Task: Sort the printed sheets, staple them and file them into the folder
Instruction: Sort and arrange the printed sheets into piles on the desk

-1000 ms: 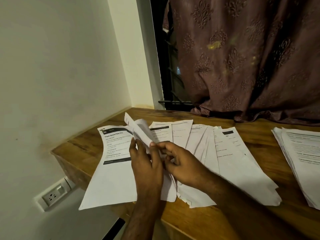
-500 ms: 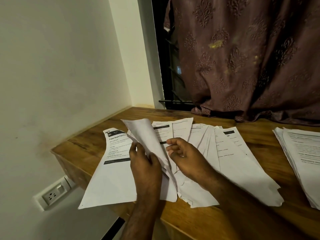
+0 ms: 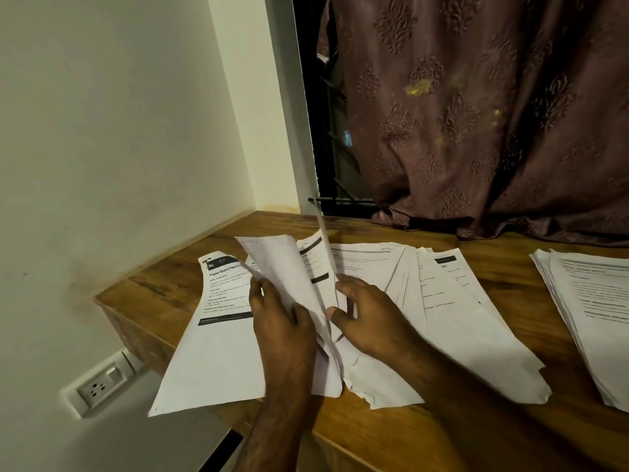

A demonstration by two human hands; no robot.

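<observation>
Left hand (image 3: 284, 321) grips curled sheet (image 3: 282, 267); right hand (image 3: 367, 316) on fanned sheets (image 3: 442, 301).

The leftmost printed sheet (image 3: 218, 321) bears the heading "Prepare Sesame Paste"; its smaller print is too blurred to read.

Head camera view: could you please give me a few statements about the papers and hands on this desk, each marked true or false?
1. The left hand holds a curled sheet lifted off the desk. True.
2. A stapler sits beside the fanned sheets. False: no stapler is visible.
3. A second paper stack lies at the right. True.
4. The right hand rests on that right stack. False: it is on the fanned sheets.
</observation>
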